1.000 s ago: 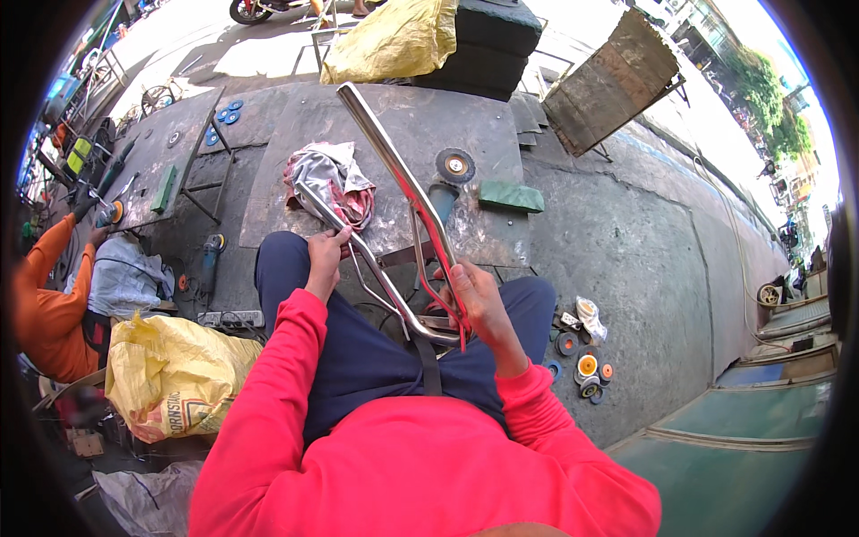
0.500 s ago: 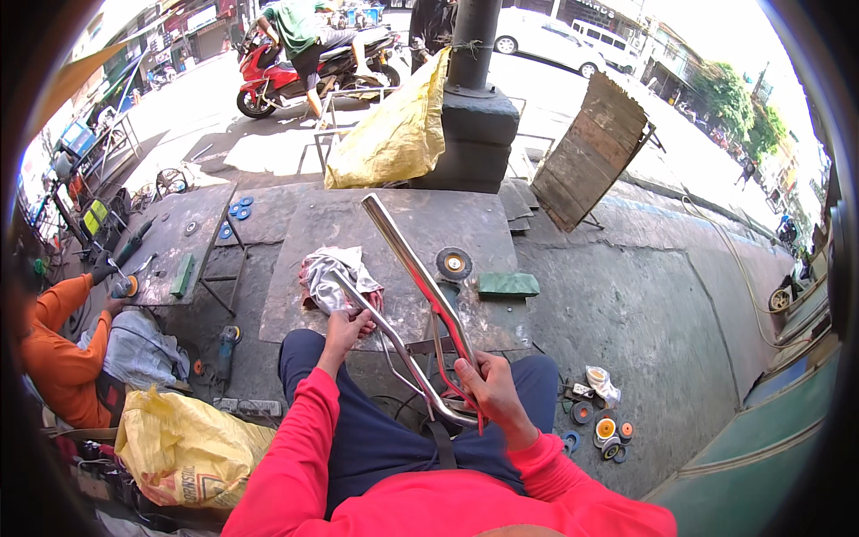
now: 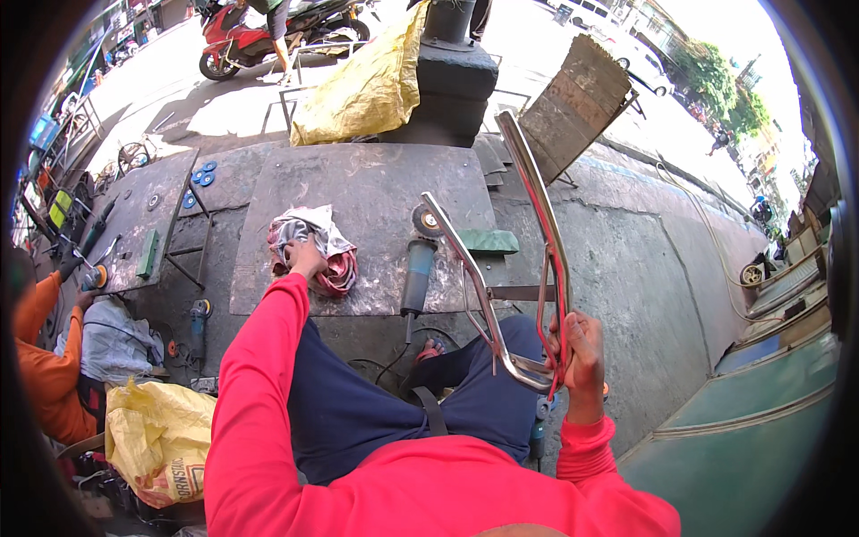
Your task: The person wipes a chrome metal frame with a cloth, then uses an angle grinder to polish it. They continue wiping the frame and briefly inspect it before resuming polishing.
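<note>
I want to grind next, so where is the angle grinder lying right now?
In the head view the angle grinder lies mid-frame on the grey metal plate, between the crumpled rag under the left hand and the green block.

left arm stretched forward, left hand curled down; right hand raised, fist closed

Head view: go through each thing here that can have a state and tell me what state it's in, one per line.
Left hand: reached out, gripping the rag.
Rag: crumpled, lying on the metal plate.
Right hand: closed around the frame's lower end.
Chrome frame: held up, tilted, off the ground.
Angle grinder: lying flat on the plate, untouched.
Yellow sack: draped against the post.
</note>
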Tool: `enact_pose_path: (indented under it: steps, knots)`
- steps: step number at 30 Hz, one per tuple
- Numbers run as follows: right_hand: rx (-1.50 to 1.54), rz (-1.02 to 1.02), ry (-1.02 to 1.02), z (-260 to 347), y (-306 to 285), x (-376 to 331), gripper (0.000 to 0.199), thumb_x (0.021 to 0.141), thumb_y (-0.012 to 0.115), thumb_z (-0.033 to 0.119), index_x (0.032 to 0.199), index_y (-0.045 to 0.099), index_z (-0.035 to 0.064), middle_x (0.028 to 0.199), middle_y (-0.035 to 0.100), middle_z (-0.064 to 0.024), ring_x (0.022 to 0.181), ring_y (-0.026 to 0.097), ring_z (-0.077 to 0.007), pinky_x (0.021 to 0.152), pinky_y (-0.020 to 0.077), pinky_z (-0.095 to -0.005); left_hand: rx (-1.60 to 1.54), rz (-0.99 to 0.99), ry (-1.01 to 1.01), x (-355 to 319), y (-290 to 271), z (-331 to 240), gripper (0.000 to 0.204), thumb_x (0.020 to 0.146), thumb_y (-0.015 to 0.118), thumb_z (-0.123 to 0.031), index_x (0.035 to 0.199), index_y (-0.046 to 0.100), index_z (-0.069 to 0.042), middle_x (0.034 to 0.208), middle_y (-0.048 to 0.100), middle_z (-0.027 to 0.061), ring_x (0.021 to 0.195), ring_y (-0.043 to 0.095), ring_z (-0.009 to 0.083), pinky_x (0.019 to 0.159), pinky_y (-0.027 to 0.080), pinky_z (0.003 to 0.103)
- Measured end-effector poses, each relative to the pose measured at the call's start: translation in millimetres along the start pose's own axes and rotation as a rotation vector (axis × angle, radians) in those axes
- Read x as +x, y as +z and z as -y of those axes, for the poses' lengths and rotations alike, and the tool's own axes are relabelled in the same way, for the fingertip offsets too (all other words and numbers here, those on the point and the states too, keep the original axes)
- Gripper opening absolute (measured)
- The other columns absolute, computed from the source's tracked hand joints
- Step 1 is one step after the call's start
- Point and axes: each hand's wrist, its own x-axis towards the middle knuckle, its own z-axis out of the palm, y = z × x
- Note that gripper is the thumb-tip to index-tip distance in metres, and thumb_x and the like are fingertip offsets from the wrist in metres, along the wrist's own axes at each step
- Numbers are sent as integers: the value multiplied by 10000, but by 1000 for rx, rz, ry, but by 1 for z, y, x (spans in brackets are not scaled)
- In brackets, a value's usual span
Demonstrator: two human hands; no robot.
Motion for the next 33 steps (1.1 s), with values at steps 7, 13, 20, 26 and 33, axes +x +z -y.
enact_pose_path:
  steps: [7,13,20,26,33]
  knots:
    - [-26,-95,-38,2,-21,-12,439,966,566,421,903,555,-14,612,497,-38,461,482,-97,406,450,-226,-181,-177,-9,20,-13,52,347,825,642,-270,1021,699,11,1110,662,253,1089,634,383,910,492,514]
    - [27,-86,-45,-7,-31,-9,444,981,526,441,985,553,-3,655,527,-64,464,493,-117,395,452,-231,-409,-541,-56,-51,-80,161,432,665,695,-320,922,714,26,898,680,286,906,686,395,821,538,458]
    - [50,-2,-90,-12,-20,17,493,1020,450,427,1094,566,-46,803,627,-121,506,529,-138,385,426,-252,-545,-854,-230,-259,-80,281,381,607,761,-273,922,715,-63,814,700,181,786,697,338,748,539,394]
    - [58,81,-77,3,6,27,451,1031,431,409,1030,553,-26,727,598,-131,477,508,-177,405,392,-276,-617,-697,-454,-390,-76,390,368,637,766,-177,926,700,41,835,724,131,745,680,194,707,514,316]
    - [198,189,-42,7,40,11,496,1030,429,394,1076,542,-86,777,612,-162,518,573,-188,439,506,-280,-15,-291,-790,-418,-37,490,807,660,815,-328,1309,513,45,1187,632,271,1139,607,375,937,487,420]
